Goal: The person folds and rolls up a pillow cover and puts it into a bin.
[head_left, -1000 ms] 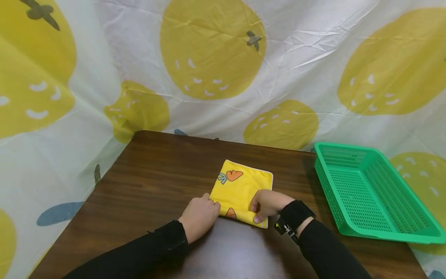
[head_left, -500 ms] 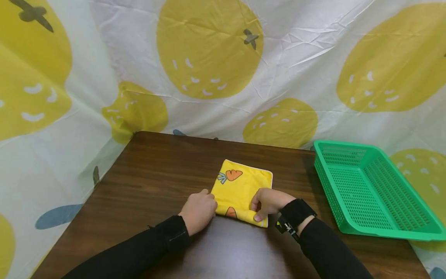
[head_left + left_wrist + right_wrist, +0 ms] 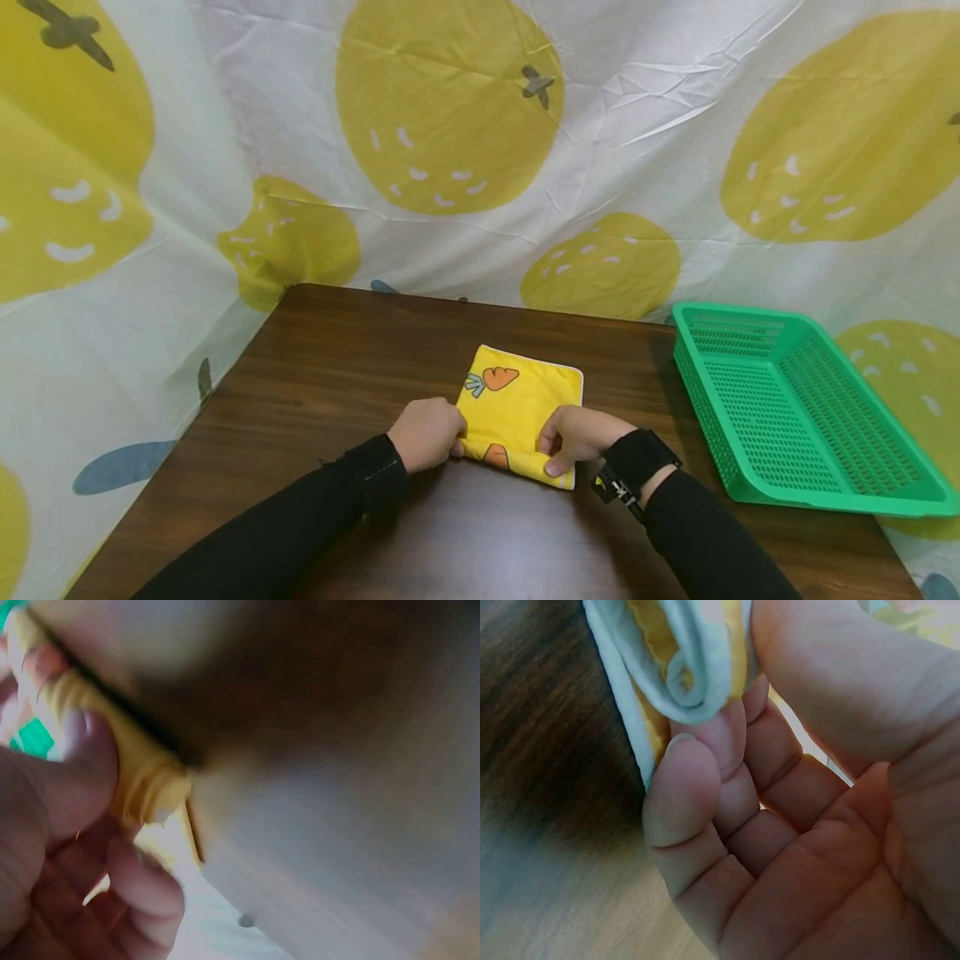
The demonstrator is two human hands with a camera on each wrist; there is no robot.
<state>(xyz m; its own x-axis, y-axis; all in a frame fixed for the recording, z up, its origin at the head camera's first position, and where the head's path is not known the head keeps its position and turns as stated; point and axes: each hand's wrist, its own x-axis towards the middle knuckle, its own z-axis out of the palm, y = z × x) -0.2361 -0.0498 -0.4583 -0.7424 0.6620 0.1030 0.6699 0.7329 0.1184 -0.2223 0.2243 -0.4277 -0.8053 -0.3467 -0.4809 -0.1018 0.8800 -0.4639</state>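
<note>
A yellow cloth [image 3: 517, 396] printed with orange carrots lies on the brown table, its near edge turned into a narrow roll. My left hand [image 3: 426, 435] pinches the roll's left end. In the left wrist view the thumb presses on the yellow roll [image 3: 139, 761], with curled fingers below it. At the other end, my right hand [image 3: 581, 435] holds the roll between thumb and fingers. The right wrist view shows the spiral end of the roll [image 3: 690, 682], edged in white, beside my right thumb. The cloth's underside is hidden.
A green perforated plastic basket [image 3: 817, 417] stands on the right of the dark wooden table [image 3: 337, 367]. Behind and to the left hangs a white sheet [image 3: 435, 250] with large yellow fruit prints. A black band [image 3: 640, 460] circles my right wrist.
My left hand lifts off the cloth's near left corner, turns and takes the roll's end with the thumb on the near side. The right hand keeps its hold almost unmoved.
</note>
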